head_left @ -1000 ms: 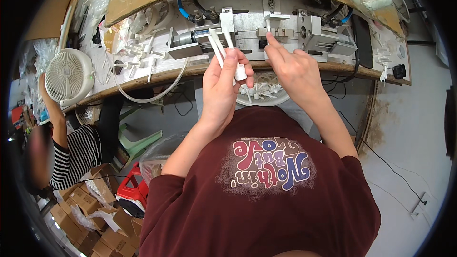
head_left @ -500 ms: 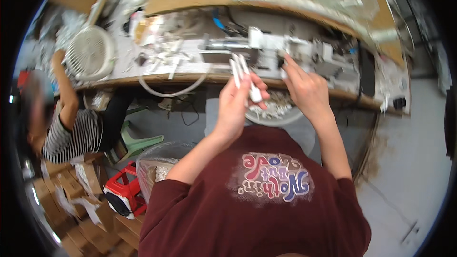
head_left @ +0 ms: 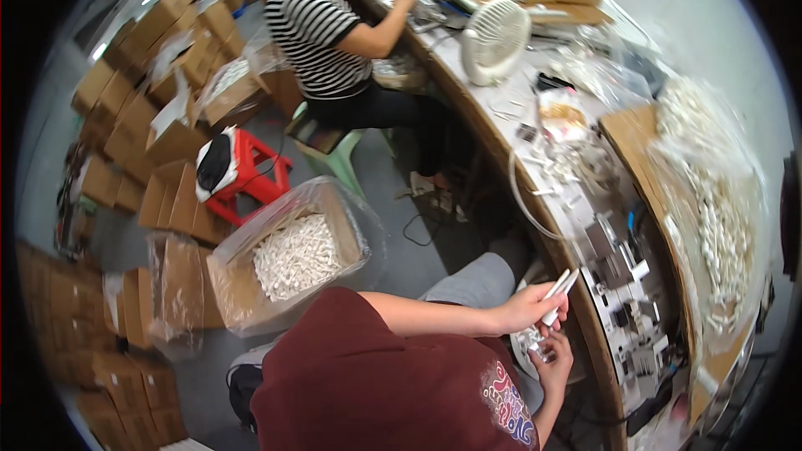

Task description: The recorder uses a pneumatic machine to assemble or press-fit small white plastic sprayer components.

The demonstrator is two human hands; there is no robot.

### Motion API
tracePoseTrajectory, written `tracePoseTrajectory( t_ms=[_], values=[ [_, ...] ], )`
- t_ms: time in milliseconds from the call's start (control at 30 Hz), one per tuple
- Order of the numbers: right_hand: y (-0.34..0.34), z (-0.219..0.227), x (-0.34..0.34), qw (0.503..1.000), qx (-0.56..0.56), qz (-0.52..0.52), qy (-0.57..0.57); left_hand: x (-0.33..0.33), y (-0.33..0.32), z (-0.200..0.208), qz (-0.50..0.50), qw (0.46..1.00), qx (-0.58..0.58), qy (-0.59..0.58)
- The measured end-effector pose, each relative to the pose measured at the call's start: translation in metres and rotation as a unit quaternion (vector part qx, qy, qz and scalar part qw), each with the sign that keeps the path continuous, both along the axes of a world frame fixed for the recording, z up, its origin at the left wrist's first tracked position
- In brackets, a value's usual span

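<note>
My left hand (head_left: 528, 309) is closed around slim white plastic sticks (head_left: 560, 286), which point up and away over the bench edge. Just below it, my right hand (head_left: 555, 365) has its fingers curled in a pinch; whatever is between them is too small to make out. Beneath both hands a bowl of small white parts (head_left: 526, 341) shows in part, close to my lap. Beside the hands, on the bench (head_left: 597, 330), stands a row of small metal and white fixtures (head_left: 614, 259).
An open carton lined with clear plastic (head_left: 225, 271) holds many white pieces (head_left: 296, 257). Nearby are a red stool (head_left: 251, 171), stacked cartons (head_left: 109, 100) and a white fan (head_left: 495, 40). A co-worker in a striped top (head_left: 313, 38) sits farther along the bench on a green stool (head_left: 341, 159).
My view has swung left, bringing the carton and co-worker more into sight. My right hand has left the bench fixtures and come close below my left, which still holds the white sticks.
</note>
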State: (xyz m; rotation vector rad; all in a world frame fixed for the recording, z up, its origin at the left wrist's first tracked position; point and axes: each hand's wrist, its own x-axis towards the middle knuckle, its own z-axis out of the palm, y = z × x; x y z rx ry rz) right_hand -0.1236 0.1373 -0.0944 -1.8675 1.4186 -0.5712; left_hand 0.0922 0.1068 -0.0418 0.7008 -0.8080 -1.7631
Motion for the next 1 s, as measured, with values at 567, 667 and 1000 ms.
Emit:
tracePoseTrajectory(
  t_ms=[567,667,1000],
  values=[
    [0.006,-0.159,-0.026,0.963,0.050,-0.162,-0.209,0.020,0.047,-0.021,-0.059,0.980,-0.129,-0.139],
    [0.010,-0.166,-0.026,0.983,0.002,-0.120,-0.141,0.020,0.056,-0.011,-0.046,0.985,-0.105,-0.127],
    [0.011,-0.191,-0.020,0.986,-0.092,-0.093,-0.107,0.008,0.049,-0.030,-0.060,0.976,-0.161,-0.132]
  ],
)
